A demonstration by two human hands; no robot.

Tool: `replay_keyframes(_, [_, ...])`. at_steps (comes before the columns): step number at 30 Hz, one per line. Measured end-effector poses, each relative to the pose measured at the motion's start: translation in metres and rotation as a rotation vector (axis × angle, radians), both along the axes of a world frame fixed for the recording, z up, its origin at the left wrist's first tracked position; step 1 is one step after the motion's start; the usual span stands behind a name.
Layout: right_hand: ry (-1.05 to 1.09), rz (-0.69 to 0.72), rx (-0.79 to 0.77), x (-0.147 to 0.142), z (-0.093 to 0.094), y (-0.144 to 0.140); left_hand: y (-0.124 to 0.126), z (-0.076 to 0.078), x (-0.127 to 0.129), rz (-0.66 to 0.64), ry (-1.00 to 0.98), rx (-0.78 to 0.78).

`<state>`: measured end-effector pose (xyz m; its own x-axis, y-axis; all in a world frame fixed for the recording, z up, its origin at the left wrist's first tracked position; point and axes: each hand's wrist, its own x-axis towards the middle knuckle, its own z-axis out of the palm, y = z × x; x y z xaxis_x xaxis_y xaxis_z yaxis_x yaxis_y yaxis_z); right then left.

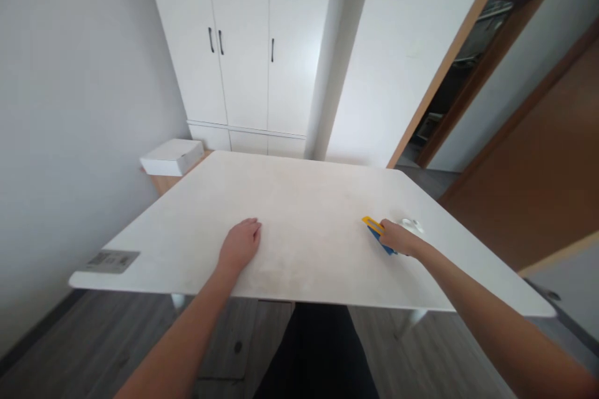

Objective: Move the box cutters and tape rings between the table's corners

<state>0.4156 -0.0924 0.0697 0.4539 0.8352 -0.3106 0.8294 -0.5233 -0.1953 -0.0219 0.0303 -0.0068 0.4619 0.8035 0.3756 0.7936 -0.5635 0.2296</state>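
A: What is being held by the right hand (397, 238)?

B: A small blue and yellow tool (375, 232), perhaps a scraper or a sponge, is being gripped and pressed flat against the desk (299, 199), over toward its right side. The fingers are being closed around it, so only its far end is being shown.

A: And the left hand (241, 243)?

B: Nothing is being held there. It is being laid palm down on the desk, fingers loosely together, near the front edge and well apart from the tool.

A: What is being seen just beyond the right hand?

B: A small pale, roundish object (412, 223) is being left on the desk just beside the knuckles; what it is cannot be told.

A: How far is the work judged to be along?

B: That is hard to say. The desktop is looking faintly smudged in the middle, and no clearly finished strip is being shown, so most of the surface is judged to be left.

A: And farther out?

B: A grey label (111, 260) is being shown at the front left corner, a white box (172, 157) on a low stand behind, and white cupboards (243, 43) against the wall.
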Motion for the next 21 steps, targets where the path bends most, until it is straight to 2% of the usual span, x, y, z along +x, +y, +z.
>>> replay_keyframes(3, [0.179, -0.04, 0.081, -0.066, 0.009, 0.043, -0.001, -0.002, 0.001, 0.007, -0.029, -0.008])
replay_keyframes(8, [0.692, -0.058, 0.176, -0.21, 0.024, 0.127, -0.001, -0.003, 0.0, -0.035, -0.101, -0.025])
replay_keyframes(10, [0.742, -0.104, 0.201, -0.266, 0.022, 0.161, -0.001, -0.002, -0.001, -0.052, -0.111, -0.026])
replay_keyframes(13, [0.729, -0.101, 0.172, -0.339, 0.012, 0.205, 0.0, -0.002, -0.002, -0.063, -0.118, -0.028])
replay_keyframes(17, [0.692, -0.043, 0.134, -0.402, -0.006, 0.238, 0.001, -0.003, -0.001, -0.051, -0.12, -0.032])
replay_keyframes(21, [0.677, 0.085, 0.117, -0.426, -0.02, 0.251, 0.001, -0.003, -0.001, -0.048, -0.119, -0.055])
